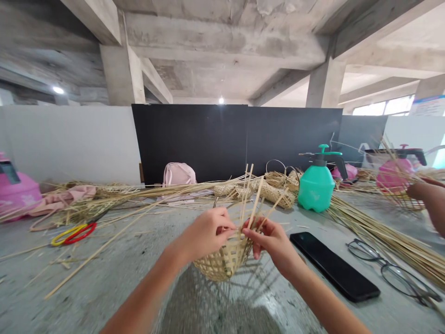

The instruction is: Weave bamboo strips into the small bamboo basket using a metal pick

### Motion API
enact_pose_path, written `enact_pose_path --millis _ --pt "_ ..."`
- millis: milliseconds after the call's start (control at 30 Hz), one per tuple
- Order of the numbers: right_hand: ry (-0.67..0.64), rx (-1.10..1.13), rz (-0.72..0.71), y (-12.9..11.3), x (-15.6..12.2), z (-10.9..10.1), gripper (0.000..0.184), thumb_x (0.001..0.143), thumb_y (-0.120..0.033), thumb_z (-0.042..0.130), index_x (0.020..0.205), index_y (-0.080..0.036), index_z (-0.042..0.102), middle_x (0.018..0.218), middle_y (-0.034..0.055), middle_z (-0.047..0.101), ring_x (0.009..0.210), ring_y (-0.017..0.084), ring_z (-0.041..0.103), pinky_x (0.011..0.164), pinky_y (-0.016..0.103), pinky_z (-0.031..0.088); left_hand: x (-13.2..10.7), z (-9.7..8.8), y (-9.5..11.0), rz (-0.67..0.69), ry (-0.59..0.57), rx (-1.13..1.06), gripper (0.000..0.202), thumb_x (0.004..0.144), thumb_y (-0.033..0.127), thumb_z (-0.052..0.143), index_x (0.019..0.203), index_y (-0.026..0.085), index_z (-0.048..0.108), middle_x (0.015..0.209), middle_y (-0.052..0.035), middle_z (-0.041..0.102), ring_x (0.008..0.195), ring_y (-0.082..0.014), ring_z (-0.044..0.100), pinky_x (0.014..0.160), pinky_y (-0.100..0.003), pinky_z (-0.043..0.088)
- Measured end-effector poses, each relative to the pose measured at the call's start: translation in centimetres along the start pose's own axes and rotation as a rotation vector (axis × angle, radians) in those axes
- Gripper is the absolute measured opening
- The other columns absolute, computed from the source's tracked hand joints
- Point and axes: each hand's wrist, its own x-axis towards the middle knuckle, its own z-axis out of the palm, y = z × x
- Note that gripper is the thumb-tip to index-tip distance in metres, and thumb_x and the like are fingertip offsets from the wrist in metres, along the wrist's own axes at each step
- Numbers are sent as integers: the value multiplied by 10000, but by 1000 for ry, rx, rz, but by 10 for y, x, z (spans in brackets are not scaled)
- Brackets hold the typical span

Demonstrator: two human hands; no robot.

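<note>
A small half-woven bamboo basket (222, 262) hangs just above the grey table (114, 273), between both my hands. My left hand (205, 234) is closed on its rim from the left, thumb and fingers pinching a strip. My right hand (273, 239) pinches the rim from the right, fingers curled round the upright strips. Several loose bamboo strips (251, 195) stick up from the basket between my hands.
A black phone (333, 265) and glasses (392, 273) lie to the right. A green spray bottle (317, 183) stands behind, by finished small baskets (274, 188). Long bamboo strips (382, 236) lie right and across the back. Red-yellow scissors (73, 233) lie left. Another person's arm (429, 197) shows at far right.
</note>
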Motion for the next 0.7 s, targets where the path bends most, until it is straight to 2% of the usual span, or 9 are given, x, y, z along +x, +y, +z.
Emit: enact_pose_path --millis 133,267,367,433,500,567,633,700 --pt "-66 -77 -48 -5 -4 2 289 621 -380 714 721 -154 564 618 -29 601 286 61 502 282 176 362 -2 -15 -4 -55 179 -58 225 774 192 539 973 183 645 858 -30 631 720 -132 551 681 -267 440" --pt "-122 -52 -57 -10 -6 1 276 610 -318 731 723 -159 535 643 -39 598 312 63 526 314 183 412 -6 -18 4 -15 130 15 298 747 184 573 1040 220 603 970 -16 654 718 -138 570 697 -290 465" --pt "-152 -23 -74 -13 -7 0 267 603 -268 739 709 -161 519 653 -41 587 384 83 583 381 192 473 -8 -12 17 8 169 97 395 748 163 566 1137 210 515 1071 -46 612 926 -193 564 824 -347 451" --pt "-158 -22 -103 -15 -8 -2 265 605 -237 737 720 -163 510 673 -39 586 423 89 605 416 192 497 -8 -9 23 41 185 115 440 742 117 553 1165 192 459 1146 -75 546 1010 -203 533 851 -343 448" --pt "-167 -28 -137 -16 -8 -2 286 621 -223 724 777 -174 489 715 -32 599 400 75 590 385 177 482 -7 -6 25 81 203 152 386 735 69 535 1102 174 474 1235 -103 445 1025 -194 519 842 -317 453" --pt "-174 -14 -164 -16 -9 -2 365 635 -221 712 883 -201 444 763 -25 613 356 56 555 325 157 441 -6 -5 25 108 242 256 211 746 52 512 931 149 540 1225 -118 418 1025 -205 505 841 -325 442" --pt "-169 1 -171 -15 -9 -2 465 650 -230 701 983 -233 377 800 -21 619 317 40 517 273 139 391 -4 -4 25 100 240 411 119 769 64 481 736 138 568 1060 -110 508 961 -229 519 799 -363 437" --pt "-155 -1 -165 -15 -8 -2 507 663 -253 691 1022 -247 333 806 -19 616 296 32 491 250 132 365 -3 -1 26 50 151 515 212 791 80 443 636 144 572 830 -76 566 806 -220 556 690 -355 436"
